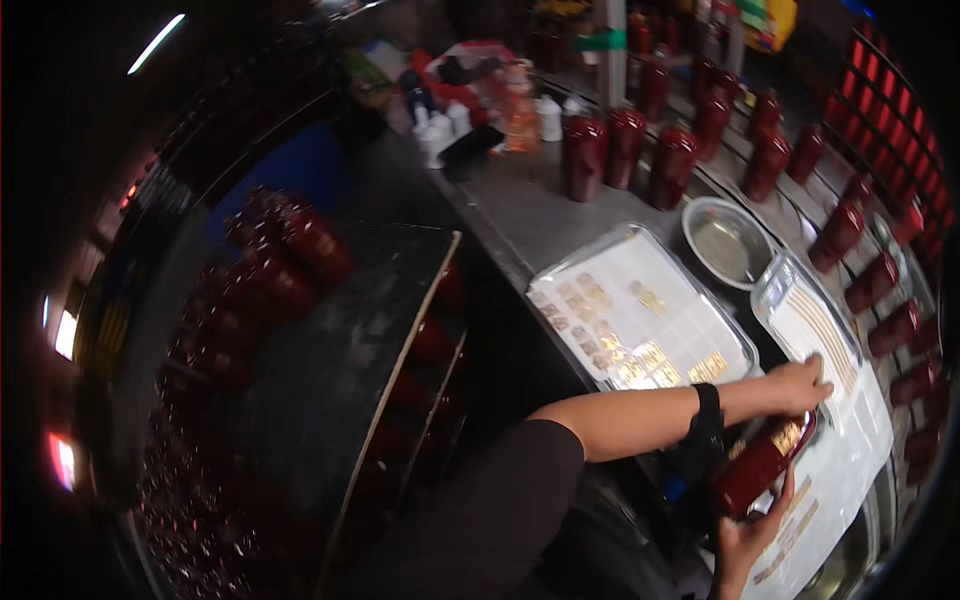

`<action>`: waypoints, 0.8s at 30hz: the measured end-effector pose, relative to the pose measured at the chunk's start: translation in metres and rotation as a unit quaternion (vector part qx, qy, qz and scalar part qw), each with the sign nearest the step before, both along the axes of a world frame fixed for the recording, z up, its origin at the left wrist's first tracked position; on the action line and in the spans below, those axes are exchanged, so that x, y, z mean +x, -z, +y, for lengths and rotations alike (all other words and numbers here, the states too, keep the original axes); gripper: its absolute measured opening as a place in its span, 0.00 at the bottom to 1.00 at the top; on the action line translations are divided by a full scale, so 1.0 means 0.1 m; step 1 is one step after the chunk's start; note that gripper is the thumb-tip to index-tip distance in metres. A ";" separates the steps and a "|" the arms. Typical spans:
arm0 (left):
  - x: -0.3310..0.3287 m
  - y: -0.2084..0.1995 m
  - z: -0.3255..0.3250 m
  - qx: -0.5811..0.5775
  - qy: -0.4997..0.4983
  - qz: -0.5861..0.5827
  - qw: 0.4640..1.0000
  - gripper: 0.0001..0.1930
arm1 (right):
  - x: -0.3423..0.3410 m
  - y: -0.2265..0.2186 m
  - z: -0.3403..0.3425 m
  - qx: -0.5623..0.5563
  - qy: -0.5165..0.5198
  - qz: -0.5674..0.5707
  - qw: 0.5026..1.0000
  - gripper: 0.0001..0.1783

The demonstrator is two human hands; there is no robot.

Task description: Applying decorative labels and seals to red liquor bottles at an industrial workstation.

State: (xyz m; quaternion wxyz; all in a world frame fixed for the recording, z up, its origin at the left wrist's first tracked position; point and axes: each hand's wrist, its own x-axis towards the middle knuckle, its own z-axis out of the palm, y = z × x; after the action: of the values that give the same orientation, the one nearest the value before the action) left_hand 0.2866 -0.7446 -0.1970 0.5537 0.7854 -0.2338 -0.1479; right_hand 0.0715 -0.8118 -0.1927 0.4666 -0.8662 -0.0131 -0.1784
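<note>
My left hand (797,387), beyond a black wristband, reaches across to the top end of a glossy dark red vase (755,470). Its fingers are bent together beside a small tray (810,315) of white sheets with brown strips; anything between them is too blurred to make out. Below it, my right hand (750,540) grips the tilted vase from underneath, thumb and fingers around its side. A gold patch (787,438) shows on the vase near my left hand. A larger tray (640,310) with a white sheet holds several gold and brown decals, left of my hands.
A metal bowl of liquid (728,242) stands behind the trays. Several red vases (673,168) line the table's back and right side. White paper with brown pieces (800,520) lies under my hands. More vases (300,235) crowd a dark board (350,330) at left.
</note>
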 end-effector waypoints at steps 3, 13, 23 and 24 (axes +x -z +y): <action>-0.16 -0.18 0.28 -0.023 -0.001 0.015 1.000 0.29 | -0.21 -0.24 0.05 0.006 -0.027 0.052 0.998 0.56; -1.57 -1.38 2.79 -0.013 -0.213 -0.209 0.954 0.08 | 0.13 -0.73 0.23 -0.164 -0.306 0.051 0.936 0.47; -2.80 -1.60 5.06 0.409 -0.708 -0.290 0.498 0.10 | 0.22 -0.62 0.11 -0.015 -0.270 0.083 0.959 0.45; -2.97 -1.53 5.39 0.448 -0.725 -0.265 0.450 0.11 | 0.23 -0.54 0.08 0.010 -0.278 0.072 0.958 0.43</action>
State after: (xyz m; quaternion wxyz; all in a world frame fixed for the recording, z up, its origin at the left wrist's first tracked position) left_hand -0.0108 -0.2055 -0.0442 -0.0576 0.8105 0.3839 0.4386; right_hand 0.0944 -0.8042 -0.1386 0.5058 -0.8344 -0.2178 0.0214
